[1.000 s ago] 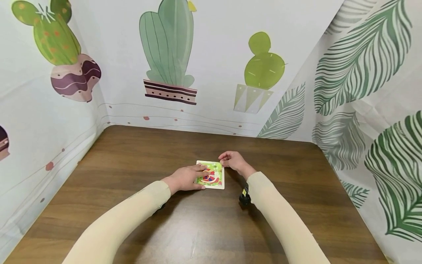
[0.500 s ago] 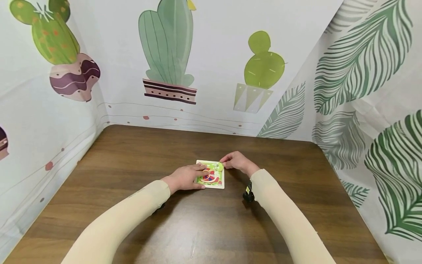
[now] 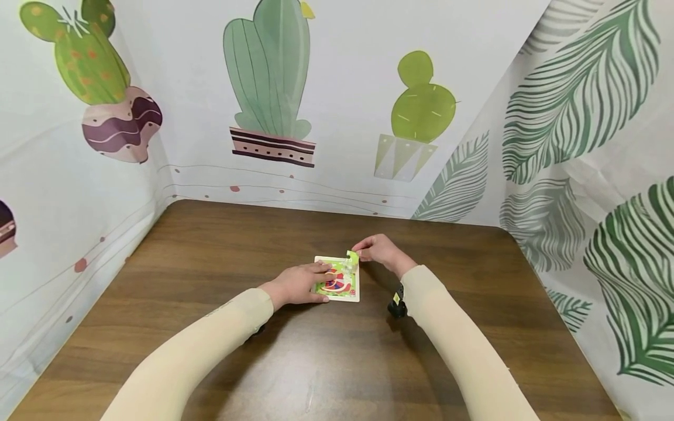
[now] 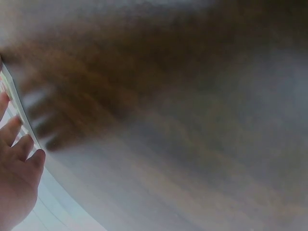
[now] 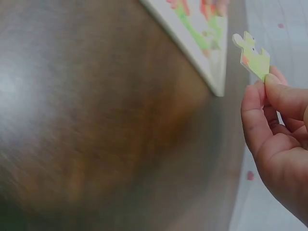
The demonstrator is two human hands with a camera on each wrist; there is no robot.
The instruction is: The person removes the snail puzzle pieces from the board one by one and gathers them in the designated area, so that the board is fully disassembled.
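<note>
A small square jigsaw puzzle [image 3: 344, 295] with a pale frame and a green, red and blue picture lies flat on the table. My left hand [image 3: 299, 284] rests on its left side with fingers spread across the picture. Between thumb and fingertips, my right hand [image 3: 383, 251] pinches a green and white puzzle piece [image 5: 255, 57] by one corner. In the head view the piece stands tilted over the puzzle's far right corner; in the right wrist view it is up clear of the frame. Only the edge of the puzzle shows in the left wrist view, beside the left fingers [image 4: 33, 161].
The brown wooden table [image 3: 221, 245] stretches around the puzzle on all sides. Behind it and at both sides hangs a white cloth [image 3: 347, 76] printed with cacti and leaves. A black wrist camera [image 3: 397, 307] sits under the right sleeve.
The right hand has gone from the puzzle's far right corner slightly up and away, lifting the green piece out of the picture. The left hand has stayed in place.
</note>
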